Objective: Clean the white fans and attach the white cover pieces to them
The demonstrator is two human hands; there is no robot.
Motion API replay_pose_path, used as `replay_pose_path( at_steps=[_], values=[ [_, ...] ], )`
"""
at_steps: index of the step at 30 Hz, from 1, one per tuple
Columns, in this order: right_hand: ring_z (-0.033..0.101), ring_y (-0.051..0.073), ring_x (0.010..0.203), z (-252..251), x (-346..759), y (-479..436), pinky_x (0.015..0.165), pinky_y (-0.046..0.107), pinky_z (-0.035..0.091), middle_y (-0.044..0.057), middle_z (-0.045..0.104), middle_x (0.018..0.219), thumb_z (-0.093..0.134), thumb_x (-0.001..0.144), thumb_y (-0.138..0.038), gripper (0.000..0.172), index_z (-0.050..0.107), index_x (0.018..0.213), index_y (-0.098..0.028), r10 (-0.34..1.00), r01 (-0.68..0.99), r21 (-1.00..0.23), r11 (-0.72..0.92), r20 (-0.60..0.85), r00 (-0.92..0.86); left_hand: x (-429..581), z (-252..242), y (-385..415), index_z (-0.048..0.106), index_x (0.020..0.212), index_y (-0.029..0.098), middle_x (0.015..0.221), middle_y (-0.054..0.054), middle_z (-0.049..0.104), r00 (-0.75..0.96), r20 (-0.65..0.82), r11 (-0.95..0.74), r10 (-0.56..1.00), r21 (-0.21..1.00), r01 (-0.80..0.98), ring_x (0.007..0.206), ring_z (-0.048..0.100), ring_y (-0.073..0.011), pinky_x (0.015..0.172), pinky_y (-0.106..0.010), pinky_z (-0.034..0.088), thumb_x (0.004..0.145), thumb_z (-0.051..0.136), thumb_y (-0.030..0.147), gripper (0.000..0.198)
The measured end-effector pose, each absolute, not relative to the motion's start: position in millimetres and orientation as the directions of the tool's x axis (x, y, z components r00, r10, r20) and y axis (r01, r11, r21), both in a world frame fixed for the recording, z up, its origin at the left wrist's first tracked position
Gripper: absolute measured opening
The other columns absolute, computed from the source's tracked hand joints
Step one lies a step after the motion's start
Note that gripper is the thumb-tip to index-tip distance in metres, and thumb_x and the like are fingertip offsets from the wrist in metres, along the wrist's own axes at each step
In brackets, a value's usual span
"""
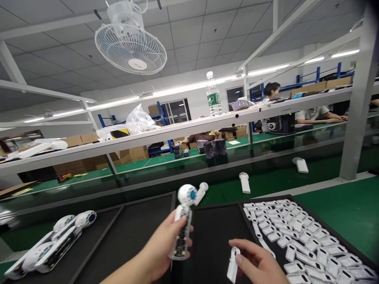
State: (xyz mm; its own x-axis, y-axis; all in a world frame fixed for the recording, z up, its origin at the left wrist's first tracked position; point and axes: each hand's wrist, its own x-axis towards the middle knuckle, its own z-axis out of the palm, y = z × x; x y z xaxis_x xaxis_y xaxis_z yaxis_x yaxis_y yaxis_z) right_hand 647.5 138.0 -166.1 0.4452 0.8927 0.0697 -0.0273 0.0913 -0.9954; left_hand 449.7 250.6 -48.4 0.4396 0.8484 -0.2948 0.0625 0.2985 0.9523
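A white, round-headed plastic device [185, 228], its circuit board [181, 243] uncovered, is gripped near centre by the curled fingers of the left hand [164, 242]. An unattached white oblong plastic piece [233, 266] is pinched by the right hand's [257, 258] thumb and forefinger. More open devices [63, 245] are seen left, loose white pieces [298, 225] right.
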Motion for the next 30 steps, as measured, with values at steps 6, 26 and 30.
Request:
replay_pose_path(
  at_steps=[6,26,30],
  values=[
    [0.062,0.019,0.061,-136,636,139,0.056,0.032,0.055,0.002,0.064,0.068,0.084,0.058,-0.052,0.046,0.064,0.081,-0.019,0.837,-0.269,-0.935,0.229,0.048,0.545,518,-62,224,0.049,0.131,0.021,0.086,-0.002,0.059,0.696,-0.117,0.021,0.708,0.989,0.146,0.070,0.057,-0.0151,0.058,-0.024,0.047,0.053,0.072,0.007,0.082],
    [0.068,0.025,0.072,-157,634,166,0.063,0.036,0.058,0.008,0.071,0.077,0.086,0.056,-0.055,0.050,0.070,0.083,-0.016,0.796,-0.265,-0.927,0.264,0.054,0.603,523,-100,229,0.033,0.147,0.020,0.128,-0.014,0.060,0.726,-0.068,-0.116,0.684,0.973,0.201,0.106,0.063,-0.0289,0.081,-0.032,0.052,0.052,0.065,0.001,0.102],
    [0.068,0.024,0.074,-164,639,164,0.066,0.037,0.059,0.013,0.071,0.098,0.074,0.072,-0.056,0.048,0.072,0.097,-0.016,0.808,-0.101,-0.961,0.258,0.158,0.568,523,-104,233,0.042,0.140,0.021,0.130,-0.012,0.059,0.718,-0.015,-0.096,0.695,0.989,0.114,0.116,0.058,-0.0276,0.090,-0.031,0.048,0.053,0.061,-0.001,0.092]
  ],
)
